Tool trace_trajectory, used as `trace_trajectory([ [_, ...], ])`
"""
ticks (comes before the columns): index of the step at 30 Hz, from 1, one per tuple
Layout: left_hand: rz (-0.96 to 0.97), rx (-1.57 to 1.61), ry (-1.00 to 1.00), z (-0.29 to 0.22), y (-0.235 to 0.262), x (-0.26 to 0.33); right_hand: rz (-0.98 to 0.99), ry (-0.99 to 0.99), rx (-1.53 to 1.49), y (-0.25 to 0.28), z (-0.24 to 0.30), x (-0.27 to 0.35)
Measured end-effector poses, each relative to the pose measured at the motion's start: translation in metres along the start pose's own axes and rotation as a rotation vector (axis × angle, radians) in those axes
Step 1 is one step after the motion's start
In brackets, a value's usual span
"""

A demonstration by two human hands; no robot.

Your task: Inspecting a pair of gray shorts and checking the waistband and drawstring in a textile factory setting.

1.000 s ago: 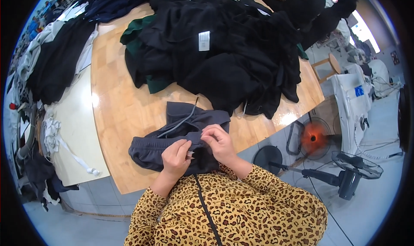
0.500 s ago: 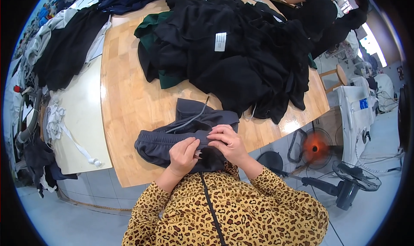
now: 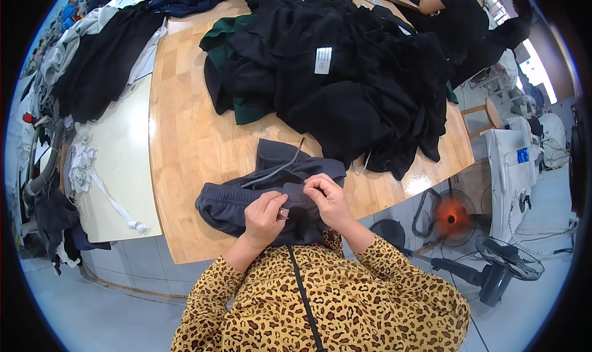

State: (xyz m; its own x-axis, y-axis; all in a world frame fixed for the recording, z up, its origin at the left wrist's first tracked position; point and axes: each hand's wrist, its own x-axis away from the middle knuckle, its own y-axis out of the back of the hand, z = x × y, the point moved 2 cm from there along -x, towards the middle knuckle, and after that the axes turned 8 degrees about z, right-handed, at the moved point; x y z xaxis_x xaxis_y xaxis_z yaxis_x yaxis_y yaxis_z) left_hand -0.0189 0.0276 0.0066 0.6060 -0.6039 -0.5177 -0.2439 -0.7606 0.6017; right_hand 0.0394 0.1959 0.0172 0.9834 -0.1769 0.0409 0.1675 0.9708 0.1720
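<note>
A dark grey pair of drawstring trousers (image 3: 228,199) lies bunched at the near edge of the wooden table (image 3: 179,136). Its gathered elastic waistband faces me, and a grey cord (image 3: 274,172) trails across it. My left hand (image 3: 264,216) is closed on the waistband, thumb and forefinger pinching the cloth. A small shiny piece, too small to name, pokes out beside its fingers. To the right, my right hand (image 3: 327,198) pinches the same band with its fingertips, a short stretch of cloth lying between the two hands.
A large heap of black garments (image 3: 333,86) with a white label (image 3: 322,61) fills the table beyond. White tape (image 3: 111,198) lies on the pale side table at left. Right of me stand a fan (image 3: 493,269), a glowing heater (image 3: 451,219) and a stool (image 3: 484,117). A co-worker (image 3: 456,19) is at the far right.
My right hand has shifted slightly right along the waistband and its fingers have drawn closer together. My left hand keeps its pinch. The whole view has moved a little.
</note>
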Motion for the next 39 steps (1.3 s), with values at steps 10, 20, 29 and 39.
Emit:
trace_trajectory([
  [10,-0.151,0.299,0.308,0.000,-0.012,0.011,0.059,0.223,0.541,-0.008,0.027,0.007],
  [20,-0.210,0.325,0.225,0.001,-0.020,0.020,-0.050,0.114,0.049,-0.018,0.021,0.011],
  [29,-0.239,0.040,0.019,0.003,-0.021,0.019,-0.048,0.158,0.071,-0.022,0.022,0.016],
  [39,-0.203,-0.083,-0.117,0.007,-0.018,0.017,0.003,0.016,-0.125,-0.013,0.004,0.014],
])
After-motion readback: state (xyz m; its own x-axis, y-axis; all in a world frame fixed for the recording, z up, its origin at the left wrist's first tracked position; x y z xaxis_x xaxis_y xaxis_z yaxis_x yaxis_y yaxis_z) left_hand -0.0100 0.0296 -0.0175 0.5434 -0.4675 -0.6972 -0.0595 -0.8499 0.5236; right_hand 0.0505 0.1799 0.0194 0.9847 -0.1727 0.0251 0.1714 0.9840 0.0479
